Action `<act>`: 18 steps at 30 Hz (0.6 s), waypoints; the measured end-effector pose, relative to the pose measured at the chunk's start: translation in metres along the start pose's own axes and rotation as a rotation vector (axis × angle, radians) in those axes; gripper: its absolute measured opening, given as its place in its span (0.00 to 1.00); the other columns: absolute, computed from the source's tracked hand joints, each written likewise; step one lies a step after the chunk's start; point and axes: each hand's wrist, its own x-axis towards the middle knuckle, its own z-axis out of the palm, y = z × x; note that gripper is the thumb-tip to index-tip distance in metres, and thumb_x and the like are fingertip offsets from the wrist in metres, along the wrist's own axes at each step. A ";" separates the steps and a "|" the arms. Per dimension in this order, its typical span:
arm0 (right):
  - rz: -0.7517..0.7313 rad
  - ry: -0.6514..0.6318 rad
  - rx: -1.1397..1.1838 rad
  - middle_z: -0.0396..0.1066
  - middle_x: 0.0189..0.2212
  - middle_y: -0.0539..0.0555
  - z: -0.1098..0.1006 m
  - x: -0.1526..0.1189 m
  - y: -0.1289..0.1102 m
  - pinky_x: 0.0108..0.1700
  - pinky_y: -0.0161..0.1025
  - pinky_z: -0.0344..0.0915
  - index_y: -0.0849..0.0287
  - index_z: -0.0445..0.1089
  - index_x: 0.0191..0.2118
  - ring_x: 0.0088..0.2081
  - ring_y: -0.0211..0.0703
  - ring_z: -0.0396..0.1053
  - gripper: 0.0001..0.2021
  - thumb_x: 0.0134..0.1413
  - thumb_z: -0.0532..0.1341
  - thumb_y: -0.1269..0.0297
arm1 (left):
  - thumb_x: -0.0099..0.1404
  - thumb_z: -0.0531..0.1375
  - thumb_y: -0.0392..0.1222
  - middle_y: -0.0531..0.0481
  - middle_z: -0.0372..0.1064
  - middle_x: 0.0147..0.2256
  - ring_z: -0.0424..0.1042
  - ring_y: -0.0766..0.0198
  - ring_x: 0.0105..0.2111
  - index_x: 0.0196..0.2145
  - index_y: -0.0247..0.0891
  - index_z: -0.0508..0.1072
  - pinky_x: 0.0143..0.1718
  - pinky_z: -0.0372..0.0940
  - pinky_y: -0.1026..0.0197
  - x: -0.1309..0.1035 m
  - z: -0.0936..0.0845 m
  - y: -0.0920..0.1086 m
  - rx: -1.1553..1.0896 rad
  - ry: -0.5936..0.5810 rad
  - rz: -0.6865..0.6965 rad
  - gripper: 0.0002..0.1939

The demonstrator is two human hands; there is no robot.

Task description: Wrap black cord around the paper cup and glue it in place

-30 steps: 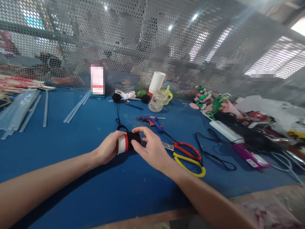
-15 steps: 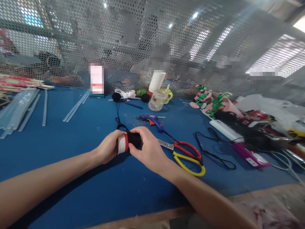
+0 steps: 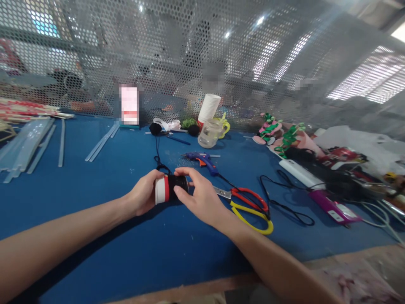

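A white paper cup (image 3: 160,190) with a red band lies on its side above the table, and black yarn (image 3: 177,186) is wound around its right part. My left hand (image 3: 144,192) is closed around the white end, thumb on top. My right hand (image 3: 199,196) curls about the yarn-covered end, its thumb in front and its fingers behind, partly hidden. A black strand runs from behind the cup back to a black yarn ball (image 3: 155,128). Close to my right hand lie scissors (image 3: 249,199) with one red and one yellow handle.
A blue glue gun (image 3: 202,159) lies behind the hands. Farther back stand a clear mug (image 3: 209,134), stacked paper cups (image 3: 209,107) and a lit phone (image 3: 129,105). Translucent glue sticks (image 3: 27,139) are at left. A purple-and-white power strip (image 3: 332,204) and cords lie at right.
My right hand has shifted slightly to the right and its thumb has loosened, so more of the black yarn shows. My left hand keeps its hold on the cup.
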 end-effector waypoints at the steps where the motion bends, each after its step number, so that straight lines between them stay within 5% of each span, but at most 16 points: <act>1: -0.009 0.003 -0.008 0.64 0.41 0.56 0.000 0.000 0.000 0.44 0.44 0.60 0.58 0.58 0.43 0.44 0.44 0.61 0.16 0.44 0.54 0.68 | 0.49 0.51 0.38 0.54 0.59 0.13 0.60 0.69 0.14 0.18 0.33 0.63 0.18 0.58 0.66 0.001 0.000 0.000 -0.014 0.004 -0.014 0.07; 13: -0.080 0.013 -0.128 0.63 0.41 0.57 0.005 0.000 -0.005 0.47 0.43 0.57 0.62 0.60 0.42 0.45 0.45 0.59 0.18 0.39 0.57 0.71 | 0.51 0.49 0.37 0.55 0.57 0.13 0.58 0.70 0.15 0.18 0.34 0.61 0.19 0.56 0.67 0.000 0.001 -0.002 -0.055 0.024 -0.026 0.08; 18: -0.052 0.039 -0.014 0.62 0.44 0.57 -0.006 0.001 0.000 0.47 0.45 0.58 0.59 0.58 0.44 0.47 0.44 0.59 0.17 0.46 0.56 0.64 | 0.52 0.50 0.39 0.55 0.57 0.16 0.56 0.71 0.17 0.20 0.33 0.63 0.19 0.52 0.68 0.003 -0.007 -0.007 0.076 -0.061 0.175 0.08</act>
